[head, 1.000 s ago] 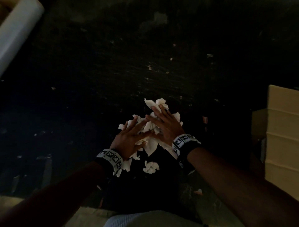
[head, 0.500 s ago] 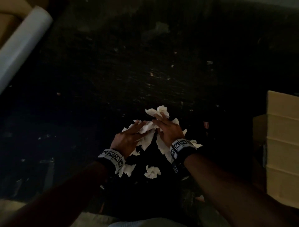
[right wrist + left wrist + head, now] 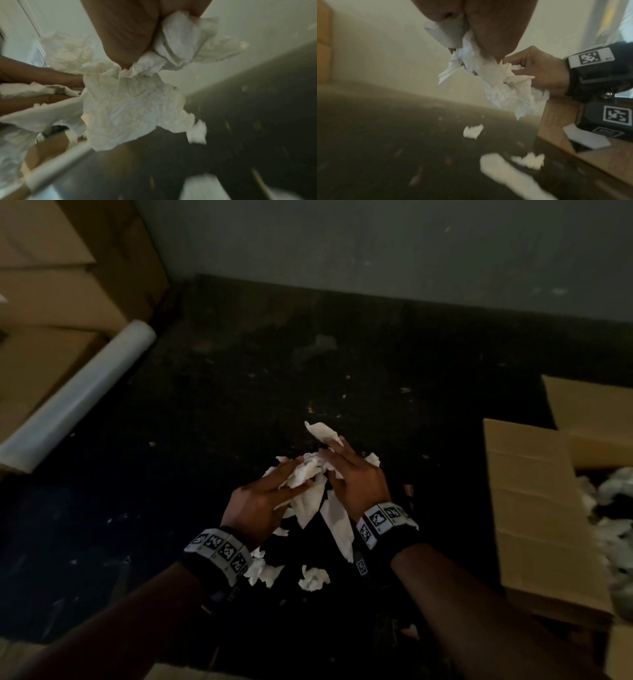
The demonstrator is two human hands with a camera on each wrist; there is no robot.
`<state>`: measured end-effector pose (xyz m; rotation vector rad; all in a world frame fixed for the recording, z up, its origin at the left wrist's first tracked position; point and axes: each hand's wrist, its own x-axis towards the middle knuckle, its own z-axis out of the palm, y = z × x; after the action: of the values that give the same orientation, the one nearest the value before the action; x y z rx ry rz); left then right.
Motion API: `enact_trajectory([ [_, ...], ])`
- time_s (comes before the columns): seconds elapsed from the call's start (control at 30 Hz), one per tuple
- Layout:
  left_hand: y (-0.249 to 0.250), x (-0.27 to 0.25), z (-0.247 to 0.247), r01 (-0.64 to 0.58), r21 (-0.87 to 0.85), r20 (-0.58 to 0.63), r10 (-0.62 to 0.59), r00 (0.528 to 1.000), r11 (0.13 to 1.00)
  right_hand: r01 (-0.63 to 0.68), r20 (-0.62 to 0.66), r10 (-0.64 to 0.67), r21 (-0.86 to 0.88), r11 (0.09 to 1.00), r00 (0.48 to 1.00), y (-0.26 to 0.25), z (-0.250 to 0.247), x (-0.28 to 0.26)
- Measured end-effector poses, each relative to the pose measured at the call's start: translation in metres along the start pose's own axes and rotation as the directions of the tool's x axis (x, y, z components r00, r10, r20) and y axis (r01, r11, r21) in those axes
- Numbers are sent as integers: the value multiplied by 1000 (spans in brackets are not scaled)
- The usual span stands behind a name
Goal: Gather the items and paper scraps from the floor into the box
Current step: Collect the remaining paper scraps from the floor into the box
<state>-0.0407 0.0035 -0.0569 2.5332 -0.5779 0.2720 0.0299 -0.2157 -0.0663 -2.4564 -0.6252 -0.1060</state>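
Both of my hands hold a bundle of white paper scraps (image 3: 308, 474) between them, lifted above the dark floor. My left hand (image 3: 274, 487) grips it from the left and my right hand (image 3: 352, 477) from the right. Strips hang down below the palms. The left wrist view shows the bundle (image 3: 505, 83) clutched under my palm and in my right hand (image 3: 539, 70). The right wrist view shows crumpled paper (image 3: 130, 108) held under my hand. Two loose scraps (image 3: 265, 571) (image 3: 313, 578) lie on the floor below. The open cardboard box (image 3: 534, 508) stands to the right, with paper inside.
A roll of clear film (image 3: 78, 395) lies on the floor at the left, against stacked cardboard boxes (image 3: 51, 285). A pale wall (image 3: 376, 251) closes the back. Small bits of debris dot the dark floor (image 3: 239, 405).
My hands have pressed together round the scraps and raised the bundle off the floor. A few pieces stayed on the floor. The head view has tilted up, showing the wall and more of the box.
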Motion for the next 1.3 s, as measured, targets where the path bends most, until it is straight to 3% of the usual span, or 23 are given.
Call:
enact_trajectory([
  [0.23,71,47,-39,-103,24,-77,105,991,994,1,-217,-4,-12,1000,976,-17,-98,-14],
  [0.53,208,148,-22,-282,-78,-149,268,952,956,-132,-426,89,-72,989,900,36,-251,-71],
  [0.67,278,190,13,-322,-127,-91,312,946,938,-238,-478,158,-112,965,864,83,-317,-116],
  [0.83,369,231,73,-265,-176,63,280,958,948,-453,-496,353,-95,886,793,150,-375,-178],
  [0.97,418,252,129,-198,-271,151,245,958,942,-604,-467,502,-91,792,728,211,-396,-214],
  [1.07,438,262,168,-106,-259,248,172,954,960,-703,-267,652,-208,680,709,256,-398,-226],
  [1.17,447,266,197,-23,-178,481,108,870,984,-689,21,718,-265,675,695,300,-387,-235],
  [1.23,447,272,208,-8,-122,594,79,801,993,-665,69,703,-271,697,708,313,-390,-240],
  [1.3,447,280,217,1,-72,625,45,779,997,-645,55,683,-281,710,728,312,-403,-242],
])
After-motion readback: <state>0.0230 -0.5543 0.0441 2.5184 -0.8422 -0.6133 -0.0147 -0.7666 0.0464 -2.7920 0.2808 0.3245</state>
